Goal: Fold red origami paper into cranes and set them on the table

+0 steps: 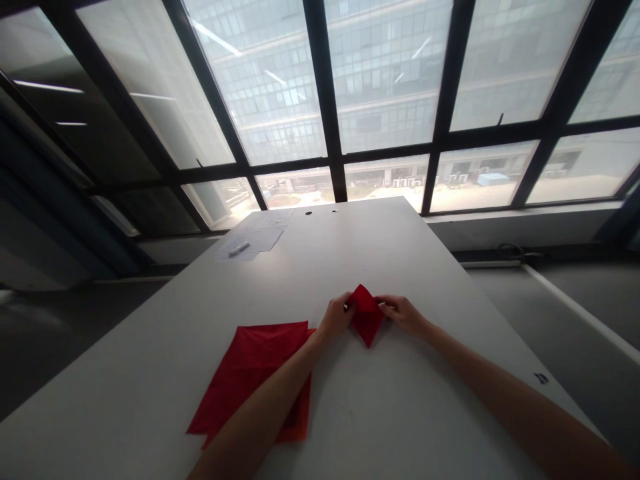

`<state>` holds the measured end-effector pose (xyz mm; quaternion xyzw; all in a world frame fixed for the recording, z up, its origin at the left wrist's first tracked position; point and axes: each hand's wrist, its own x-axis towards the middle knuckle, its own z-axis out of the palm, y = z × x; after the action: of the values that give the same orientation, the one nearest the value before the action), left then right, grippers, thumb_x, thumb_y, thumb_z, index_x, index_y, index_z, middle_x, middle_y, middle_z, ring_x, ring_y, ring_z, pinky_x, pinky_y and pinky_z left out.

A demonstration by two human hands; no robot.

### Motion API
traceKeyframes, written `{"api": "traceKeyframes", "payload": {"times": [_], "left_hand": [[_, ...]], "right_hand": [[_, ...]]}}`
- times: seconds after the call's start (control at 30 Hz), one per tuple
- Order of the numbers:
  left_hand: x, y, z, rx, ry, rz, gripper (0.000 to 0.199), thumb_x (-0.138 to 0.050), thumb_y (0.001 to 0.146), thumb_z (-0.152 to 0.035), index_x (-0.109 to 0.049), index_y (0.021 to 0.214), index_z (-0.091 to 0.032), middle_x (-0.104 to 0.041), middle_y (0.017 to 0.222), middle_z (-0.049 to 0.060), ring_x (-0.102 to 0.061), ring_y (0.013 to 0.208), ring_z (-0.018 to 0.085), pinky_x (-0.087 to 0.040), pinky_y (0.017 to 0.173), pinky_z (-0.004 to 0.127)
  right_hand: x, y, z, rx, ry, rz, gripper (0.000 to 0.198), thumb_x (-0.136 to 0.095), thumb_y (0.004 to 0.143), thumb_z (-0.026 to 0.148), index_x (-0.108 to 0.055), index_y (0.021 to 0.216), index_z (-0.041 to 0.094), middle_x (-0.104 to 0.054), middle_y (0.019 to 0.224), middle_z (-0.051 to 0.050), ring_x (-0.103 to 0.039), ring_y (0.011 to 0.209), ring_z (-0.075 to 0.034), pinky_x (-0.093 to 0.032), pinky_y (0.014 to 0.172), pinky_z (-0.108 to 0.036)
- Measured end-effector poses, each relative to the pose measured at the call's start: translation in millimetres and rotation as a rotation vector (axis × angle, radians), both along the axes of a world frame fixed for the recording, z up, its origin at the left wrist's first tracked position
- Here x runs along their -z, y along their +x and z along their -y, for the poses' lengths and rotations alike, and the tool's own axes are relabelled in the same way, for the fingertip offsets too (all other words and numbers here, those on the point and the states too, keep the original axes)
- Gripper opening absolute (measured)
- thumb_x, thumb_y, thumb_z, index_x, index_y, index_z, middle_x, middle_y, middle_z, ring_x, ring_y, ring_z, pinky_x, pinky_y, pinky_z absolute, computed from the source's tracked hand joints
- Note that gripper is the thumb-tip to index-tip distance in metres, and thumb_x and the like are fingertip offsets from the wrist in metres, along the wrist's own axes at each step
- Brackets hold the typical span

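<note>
A small folded piece of red paper (367, 315), diamond-shaped with one point toward me, is between my hands over the white table. My left hand (338, 316) grips its left corner, with the fingers closed on the edge. On the opposite corner, my right hand (401, 313) pinches the paper between thumb and fingers. Left of my hands lies a stack of larger red paper sheets (260, 360), creased on top, with an orange sheet (300, 420) showing beneath. My left forearm crosses over part of this stack.
The long white table (350, 253) reaches toward the windows. White printed papers (263, 239) lie at its far left, with a white marker-like object (239, 249) on them. A small dark mark (541, 378) is near the right edge. A hole (309, 213) sits near the far end.
</note>
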<state>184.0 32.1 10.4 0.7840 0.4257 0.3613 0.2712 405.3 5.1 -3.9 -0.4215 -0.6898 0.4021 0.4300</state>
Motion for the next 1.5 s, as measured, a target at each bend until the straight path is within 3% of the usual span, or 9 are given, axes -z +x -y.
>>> {"api": "traceKeyframes", "payload": {"times": [0.2,0.33,0.53,0.7,0.83,1.03,1.13,1.33,1.5], "left_hand": [[-3.2,0,0,0.077,0.032,0.000,0.039,-0.038,0.096,-0.025,-0.063,0.124,-0.017,-0.068,0.116,0.009,-0.061,0.105,0.022,-0.047,0.097,0.035],[1.9,-4,-1,0.102,-0.036,-0.060,0.055,-0.030,0.097,-0.026,-0.034,0.150,-0.016,-0.066,0.118,0.009,-0.060,0.105,0.022,-0.045,0.099,0.039],[1.7,-4,7,0.140,-0.019,-0.237,0.065,-0.033,0.100,-0.041,-0.010,0.157,-0.018,-0.058,0.128,0.013,-0.055,0.115,0.025,-0.041,0.105,0.043],[-0.7,-2,11,0.142,0.086,-0.294,0.074,-0.046,0.096,-0.047,-0.014,0.156,-0.020,-0.036,0.154,0.015,-0.039,0.137,0.029,-0.031,0.114,0.048],[4.1,6,13,-0.049,0.116,-0.309,0.067,-0.050,0.094,-0.044,-0.030,0.152,-0.016,-0.048,0.145,0.017,-0.049,0.131,0.029,-0.040,0.109,0.045],[7.3,9,15,0.069,0.253,-0.484,0.056,-0.051,0.095,-0.047,-0.043,0.145,-0.024,-0.047,0.148,0.010,-0.043,0.137,0.027,-0.037,0.112,0.044],[10.2,7,14,0.143,0.245,-0.582,0.054,-0.043,0.099,-0.043,-0.036,0.149,-0.025,-0.040,0.153,0.010,-0.035,0.143,0.025,-0.030,0.117,0.046],[16.4,7,12,0.174,0.193,-0.668,0.053,-0.029,0.103,-0.037,-0.027,0.153,-0.021,-0.028,0.158,0.010,-0.020,0.149,0.024,-0.020,0.120,0.047],[14.6,6,13,0.156,0.182,-0.699,0.053,-0.026,0.102,-0.030,-0.024,0.154,-0.020,-0.027,0.159,0.009,-0.017,0.149,0.023,-0.017,0.121,0.048]], "right_hand": [[-1,-1,-2,-0.034,0.007,-0.027,0.043,-0.048,0.091,0.042,-0.067,0.118,0.014,-0.073,0.098,-0.009,-0.062,0.070,-0.016,-0.051,0.064,-0.029],[1,-3,-3,-0.065,0.029,-0.008,0.042,-0.060,0.085,0.036,-0.064,0.121,0.015,-0.073,0.099,-0.008,-0.062,0.072,-0.016,-0.049,0.064,-0.028],[5,-13,1,0.039,0.047,0.047,0.062,-0.063,0.080,0.025,-0.047,0.139,0.017,-0.066,0.076,0.001,-0.053,0.060,-0.012,-0.043,0.059,-0.025],[7,-17,4,0.221,0.094,0.122,0.081,-0.058,0.078,0.018,-0.025,0.152,0.024,-0.059,0.067,0.007,-0.052,0.058,-0.013,-0.042,0.060,-0.025],[8,-16,3,0.375,0.130,0.248,0.084,-0.058,0.078,0.019,-0.021,0.153,0.023,-0.060,0.069,0.006,-0.054,0.059,-0.014,-0.042,0.061,-0.026],[7,-16,4,0.500,0.170,0.509,0.070,-0.056,0.083,0.022,-0.034,0.149,0.020,-0.068,0.101,-0.008,-0.063,0.091,-0.023,-0.048,0.082,-0.034],[1,-15,8,0.551,0.283,0.708,0.062,-0.054,0.085,0.021,-0.041,0.146,0.018,-0.052,0.140,-0.015,-0.045,0.128,-0.030,-0.036,0.106,-0.042],[-8,-16,15,0.220,0.466,0.911,0.053,-0.032,0.097,0.018,-0.040,0.149,0.019,-0.030,0.159,-0.008,-0.018,0.149,-0.023,-0.005,0.121,-0.046],[6,-13,12,0.114,0.286,0.964,0.059,-0.028,0.101,0.045,-0.032,0.152,0.016,-0.030,0.158,-0.014,-0.022,0.148,-0.025,-0.010,0.120,-0.052]]}}
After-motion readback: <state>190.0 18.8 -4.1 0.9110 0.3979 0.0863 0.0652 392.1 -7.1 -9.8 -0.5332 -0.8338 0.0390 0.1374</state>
